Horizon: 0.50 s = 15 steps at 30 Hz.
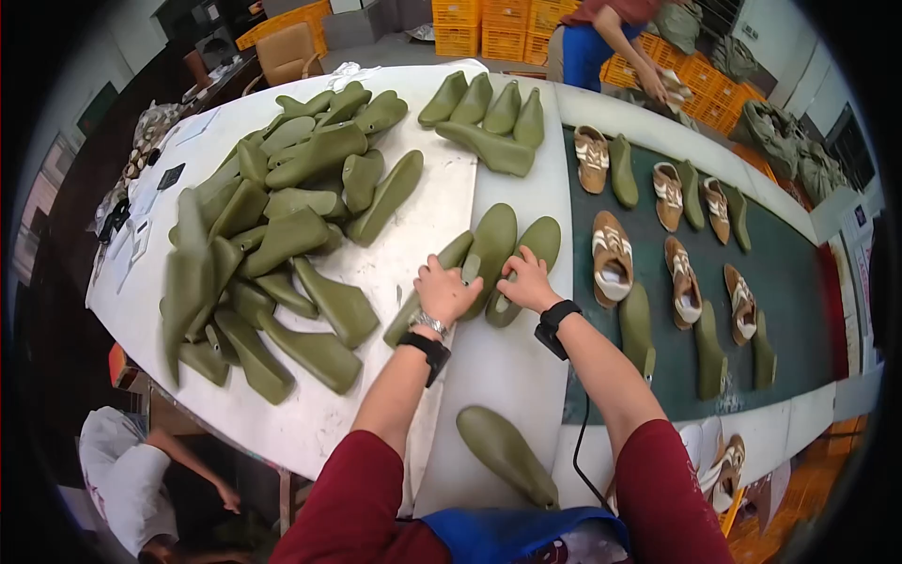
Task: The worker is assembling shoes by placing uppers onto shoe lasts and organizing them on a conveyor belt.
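Three olive-green shoe lasts lie side by side in front of me on the white table strip. My left hand [448,291] has its fingers curled over the heel end of the middle shoe last [495,235], close against the left shoe last [406,315]. My right hand [529,285] grips the heel part of the right shoe last [543,235] with thumb and fingers. The toes of the middle and right lasts point away from me. Nearer my body, a single shoe last [503,456] lies on its own.
A big heap of green lasts [291,226] covers the left side. Several lasts [489,146] stand at the far edge. On a dark green conveyor belt [648,376] at right, brown-and-white shoes [613,249] sit beside lasts. Co-workers [601,47] are at the far side and lower left [127,479].
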Motion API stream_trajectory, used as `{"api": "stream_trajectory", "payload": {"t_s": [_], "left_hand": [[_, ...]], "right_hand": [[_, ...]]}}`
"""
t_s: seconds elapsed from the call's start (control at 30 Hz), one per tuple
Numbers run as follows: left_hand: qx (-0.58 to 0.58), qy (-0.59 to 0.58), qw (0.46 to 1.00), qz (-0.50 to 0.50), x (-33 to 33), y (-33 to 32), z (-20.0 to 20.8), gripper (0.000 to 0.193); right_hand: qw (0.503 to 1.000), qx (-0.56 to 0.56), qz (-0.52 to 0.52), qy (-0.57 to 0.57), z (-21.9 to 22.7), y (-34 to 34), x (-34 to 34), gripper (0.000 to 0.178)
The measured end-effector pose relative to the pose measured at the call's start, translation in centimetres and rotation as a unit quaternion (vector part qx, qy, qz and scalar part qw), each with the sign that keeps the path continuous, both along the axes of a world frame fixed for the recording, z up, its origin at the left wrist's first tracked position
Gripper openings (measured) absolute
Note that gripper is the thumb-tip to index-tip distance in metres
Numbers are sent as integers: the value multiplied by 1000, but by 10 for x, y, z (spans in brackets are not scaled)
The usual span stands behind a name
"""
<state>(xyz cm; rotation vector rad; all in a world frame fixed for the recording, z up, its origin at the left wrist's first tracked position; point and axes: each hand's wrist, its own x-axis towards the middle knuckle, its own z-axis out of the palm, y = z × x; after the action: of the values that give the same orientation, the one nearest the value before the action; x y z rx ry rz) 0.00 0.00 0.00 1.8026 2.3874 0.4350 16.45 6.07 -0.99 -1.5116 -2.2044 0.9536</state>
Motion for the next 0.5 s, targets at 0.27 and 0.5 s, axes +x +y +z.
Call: {"api": "stream_trajectory", "payload": {"t_s": [0.27, 0.5], "left_hand": [[-14, -74, 993, -88, 43, -164, 2, 52], [-9, -146, 983, -112, 22, -270, -9, 84]], "right_hand": [[992, -22, 124, 19, 4, -138, 84, 27], [981, -35, 192, 2, 2, -204, 97, 56]]}}
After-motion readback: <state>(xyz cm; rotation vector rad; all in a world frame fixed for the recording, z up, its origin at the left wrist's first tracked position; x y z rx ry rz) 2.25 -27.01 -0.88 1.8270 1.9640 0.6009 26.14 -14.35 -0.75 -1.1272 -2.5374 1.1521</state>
